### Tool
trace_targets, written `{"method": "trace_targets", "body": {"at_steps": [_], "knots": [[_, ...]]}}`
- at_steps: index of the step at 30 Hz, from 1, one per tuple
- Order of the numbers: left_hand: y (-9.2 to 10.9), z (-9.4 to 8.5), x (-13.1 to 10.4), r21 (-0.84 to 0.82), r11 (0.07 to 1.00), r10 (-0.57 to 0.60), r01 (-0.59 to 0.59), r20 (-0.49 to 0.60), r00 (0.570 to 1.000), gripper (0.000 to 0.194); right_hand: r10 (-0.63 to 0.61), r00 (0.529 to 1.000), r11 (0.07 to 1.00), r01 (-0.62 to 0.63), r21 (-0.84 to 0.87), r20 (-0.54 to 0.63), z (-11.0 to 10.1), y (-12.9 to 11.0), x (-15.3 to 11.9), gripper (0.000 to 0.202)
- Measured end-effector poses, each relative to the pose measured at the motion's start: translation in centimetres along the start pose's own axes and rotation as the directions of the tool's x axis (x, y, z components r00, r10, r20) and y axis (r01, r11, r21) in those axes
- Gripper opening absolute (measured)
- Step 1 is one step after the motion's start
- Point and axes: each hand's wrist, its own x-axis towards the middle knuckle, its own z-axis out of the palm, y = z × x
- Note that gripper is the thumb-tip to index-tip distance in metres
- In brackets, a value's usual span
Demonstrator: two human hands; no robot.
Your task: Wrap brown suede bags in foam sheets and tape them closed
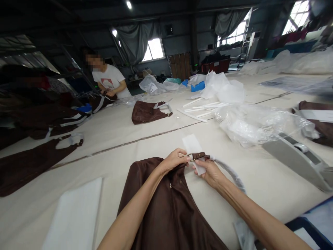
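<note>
A dark brown handbag (pixel 156 208) lies in front of me, its zip running down the upper side. My left hand (pixel 173 161) is closed at the bag's top corner, pinching it beside a metal ring (pixel 191 157). A brown strap tab (pixel 199 155) passes through that ring and leads to a handle (pixel 232 170) wrapped in clear plastic. My right hand (pixel 213 173) is closed on a thin white foam sheet (pixel 191 143), which lies under the ring and tab. The right thumb is close beneath the tab; some fingertips are hidden behind the sheet.
A stack of white sheets (pixel 75 211) lies at left, a grey tape dispenser (pixel 299 159) at right. Beyond are clear plastic bags (pixel 255 121), white sticks (pixel 203 107) and another brown handbag (pixel 145 113). A co-worker (pixel 110 78) stands across the table, handling a brown bag.
</note>
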Motion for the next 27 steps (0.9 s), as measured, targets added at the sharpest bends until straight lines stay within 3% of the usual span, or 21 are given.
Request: {"method": "trace_targets", "body": {"at_steps": [7,11,16,19,21,24,26,27], "knots": [[0.6,0.3,0.8,-0.069,0.997,-0.017,0.023,0.078,0.997,0.043,-0.008,0.999,0.997,0.005,-0.073,-0.047,0.2,0.5,0.4,0.041],[0.8,0.5,1.3,-0.066,0.997,-0.042,0.047,0.078,0.996,0.034,-0.019,0.999,0.992,0.023,-0.123,0.029,-0.1,0.1,-1.3,0.045],[1.0,0.8,1.8,-0.090,0.993,-0.061,0.072,0.123,0.991,0.035,-0.201,0.977,0.872,0.213,-0.441,0.075,-2.8,0.7,-4.6,0.056],[0.7,0.8,2.0,-0.113,0.991,-0.054,0.066,0.111,0.992,0.033,-0.370,0.914,0.664,0.386,-0.641,0.167,-4.8,1.4,-5.1,0.068],[0.4,0.8,2.0,-0.124,0.991,-0.045,0.057,0.094,0.995,0.030,-0.478,0.821,0.408,0.522,-0.749,0.312,-5.6,1.3,-4.9,0.059],[0.1,1.0,1.9,-0.138,0.990,-0.020,0.030,0.074,0.997,0.026,-0.548,0.634,-0.047,0.628,-0.777,0.546,-5.3,-0.2,-4.1,0.027],[0.0,1.3,1.8,-0.145,0.989,0.009,0.001,0.066,0.998,0.025,-0.544,0.549,-0.244,0.621,-0.745,0.635,-4.3,-1.5,-3.5,0.021],[0.0,1.5,1.7,-0.146,0.989,0.027,-0.017,0.064,0.998,0.025,-0.540,0.531,-0.286,0.614,-0.736,0.653,-3.8,-2.2,-3.1,0.020]]}}
